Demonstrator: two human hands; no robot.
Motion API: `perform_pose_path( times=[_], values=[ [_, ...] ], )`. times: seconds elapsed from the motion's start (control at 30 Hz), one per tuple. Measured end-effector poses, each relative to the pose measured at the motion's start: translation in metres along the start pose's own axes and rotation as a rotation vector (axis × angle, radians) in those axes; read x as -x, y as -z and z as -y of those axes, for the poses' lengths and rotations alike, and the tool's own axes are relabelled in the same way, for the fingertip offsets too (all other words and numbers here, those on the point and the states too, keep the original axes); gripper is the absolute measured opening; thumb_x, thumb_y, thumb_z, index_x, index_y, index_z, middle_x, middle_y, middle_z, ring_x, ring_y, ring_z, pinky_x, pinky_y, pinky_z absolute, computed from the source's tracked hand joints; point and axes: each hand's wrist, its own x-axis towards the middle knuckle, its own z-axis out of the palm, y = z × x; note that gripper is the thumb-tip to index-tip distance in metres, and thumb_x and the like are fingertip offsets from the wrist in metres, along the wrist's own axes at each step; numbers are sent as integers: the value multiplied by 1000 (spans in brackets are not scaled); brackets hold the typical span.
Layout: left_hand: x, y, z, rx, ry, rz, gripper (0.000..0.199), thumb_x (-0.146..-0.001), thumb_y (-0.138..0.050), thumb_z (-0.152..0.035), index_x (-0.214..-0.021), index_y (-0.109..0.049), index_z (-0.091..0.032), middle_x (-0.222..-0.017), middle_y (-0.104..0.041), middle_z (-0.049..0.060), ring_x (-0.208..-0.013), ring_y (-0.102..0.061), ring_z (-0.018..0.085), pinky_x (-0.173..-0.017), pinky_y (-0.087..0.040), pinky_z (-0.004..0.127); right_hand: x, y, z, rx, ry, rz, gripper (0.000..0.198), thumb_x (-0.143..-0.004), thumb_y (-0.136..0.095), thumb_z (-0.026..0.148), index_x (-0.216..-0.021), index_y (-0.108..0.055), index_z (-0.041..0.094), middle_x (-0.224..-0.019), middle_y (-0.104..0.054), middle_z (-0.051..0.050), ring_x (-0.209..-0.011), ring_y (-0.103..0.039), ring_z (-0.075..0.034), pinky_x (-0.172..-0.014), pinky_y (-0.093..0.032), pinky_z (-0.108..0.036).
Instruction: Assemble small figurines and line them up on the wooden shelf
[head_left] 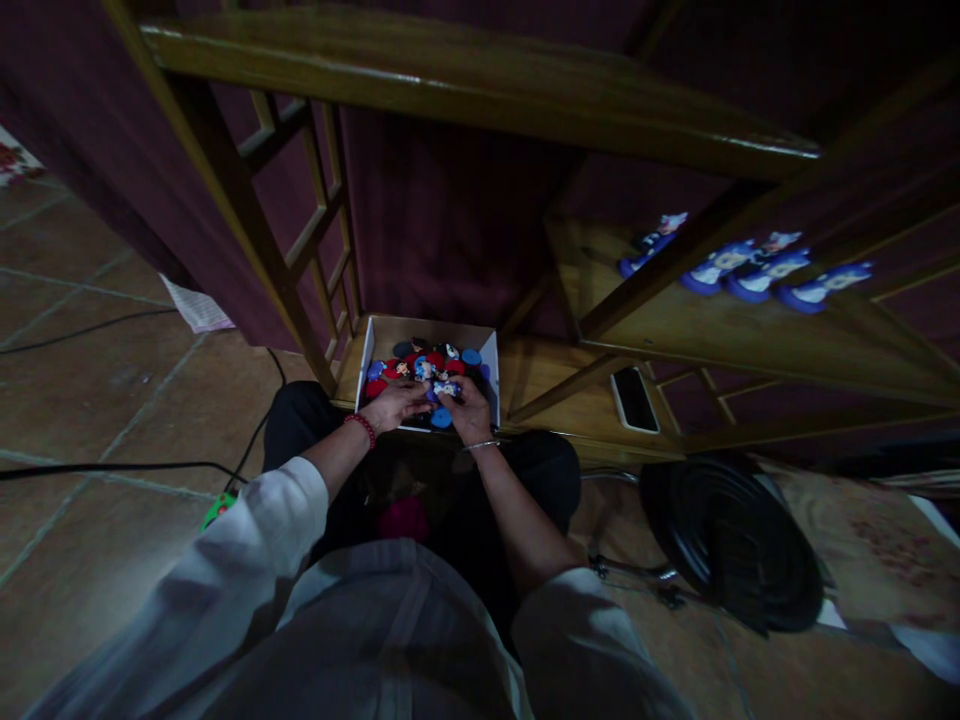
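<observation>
A white-walled open box (489, 352) sits on the wooden shelf before me, holding several small toy figurines on red, blue and black round bases. Over its front part, my right hand (471, 410) pinches a small blue-and-white figurine (445, 389) between thumb and fingers. My left hand (397, 405) comes in from the other side, its fingers closed at the purple-blue base of the same figurine. The hands almost meet there, and their fingers partly cover the base. Under and behind them lie other figurines, among them a red-based one (401, 369).
Several blue-based figurines (765, 275) stand on the raised wooden shelf (645, 325) at right. A phone (635, 400) lies on the lower board. A wooden bar (480, 90) crosses above. A black round stool (731, 545) stands right; cables (127, 467) run over the floor at left.
</observation>
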Motion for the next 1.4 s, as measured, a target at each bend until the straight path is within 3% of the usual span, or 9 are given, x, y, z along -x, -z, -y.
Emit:
perform_pose_path(
  times=[0.37,0.57,0.97,1.13,1.4],
  values=[
    [4,-7,-5,31,9,-98,9,-76,-64,-15,-78,-58,-9,-71,-64,5,-66,-64,11,-70,-56,28,-3,4,26,298,27,93,22,-71,-57,25,-93,-60,26,-86,-67,3,-75,-62,-15,-74,-48,-28],
    [2,-8,-5,-23,51,-116,6,-83,-55,-16,-81,-57,-11,-70,-65,5,-59,-64,11,-61,-54,22,-12,4,29,428,64,185,23,-72,-58,23,-95,-61,26,-82,-67,2,-69,-61,-15,-70,-48,-27],
    [-1,-8,-6,-59,94,-150,6,-83,-50,-9,-83,-56,-10,-65,-65,7,-56,-64,12,-54,-51,19,-14,5,38,581,227,297,29,-78,-56,17,-105,-60,24,-103,-66,-3,-93,-61,-19,-84,-46,-30],
    [-2,-8,-5,-11,86,-157,6,-81,-51,-7,-81,-56,-11,-66,-65,6,-58,-64,11,-57,-53,20,-18,7,40,683,301,372,33,-80,-55,17,-112,-59,24,-105,-65,-6,-97,-59,-21,-84,-46,-31],
    [-4,-6,-3,-51,78,-126,8,-82,-51,-9,-83,-57,-12,-66,-66,5,-59,-65,12,-56,-53,19,-27,13,38,668,335,468,32,-80,-56,18,-112,-58,23,-110,-64,-5,-99,-59,-18,-88,-45,-30]
  ],
)
